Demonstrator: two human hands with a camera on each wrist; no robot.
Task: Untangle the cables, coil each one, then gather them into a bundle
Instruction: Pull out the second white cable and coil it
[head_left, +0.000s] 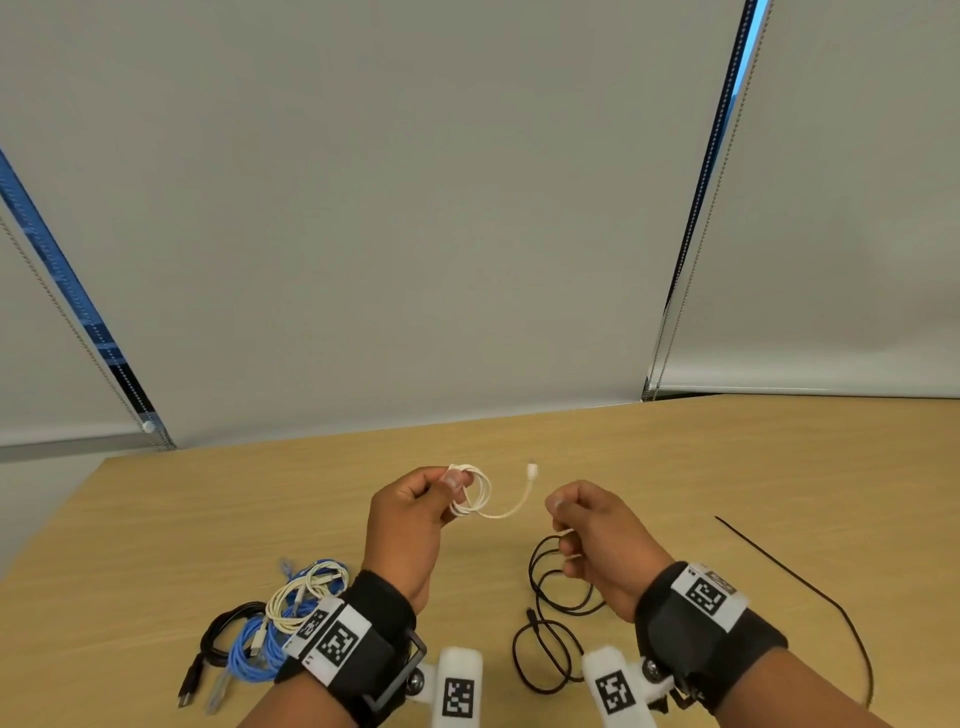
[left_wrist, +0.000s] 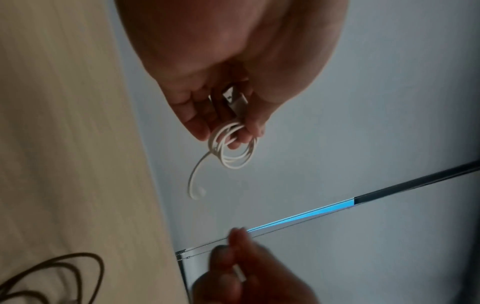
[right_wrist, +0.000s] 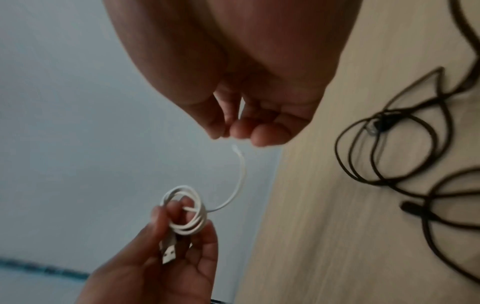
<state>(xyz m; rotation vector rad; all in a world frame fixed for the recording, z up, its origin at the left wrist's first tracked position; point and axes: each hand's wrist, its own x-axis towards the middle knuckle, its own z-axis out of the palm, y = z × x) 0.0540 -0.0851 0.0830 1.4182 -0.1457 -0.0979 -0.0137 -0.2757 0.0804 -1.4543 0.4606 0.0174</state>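
White cable (head_left: 475, 493), wound into a small coil, sits pinched between the thumb and fingers of my left hand (head_left: 410, 512) above the tabletop (head_left: 675, 457), its flat USB plug (right_wrist: 168, 252) tucked against my palm and its loose tail (head_left: 511, 506) arching out toward my right hand (head_left: 597, 535). That hand hangs just beside the tail's small connector (head_left: 532, 470) with fingers curled; something pale shows between them, but I cannot tell what it is or whether they truly grip it. The risk, as I judge it, lies in the springy coil: slacken the pinch while reaching for the free end and the loops could fan open and spill, undoing the winding. Tucking the tail carelessly might also pull a turn out of line or bend the cable sharply at the connector. Below my right wrist the black cable (head_left: 558, 597) lies in loose, crossing loops on the wood, seemingly not yet coiled, and a dangling tail could snag in it if I lower my hands. A thin black strand (head_left: 789, 577) runs off along the right side of the tabletop. Near my left wrist rests a pile of blue cable (head_left: 254, 649), cream cable (head_left: 301, 592) and another black cable (head_left: 223, 636), where this coil looks bound to join them.
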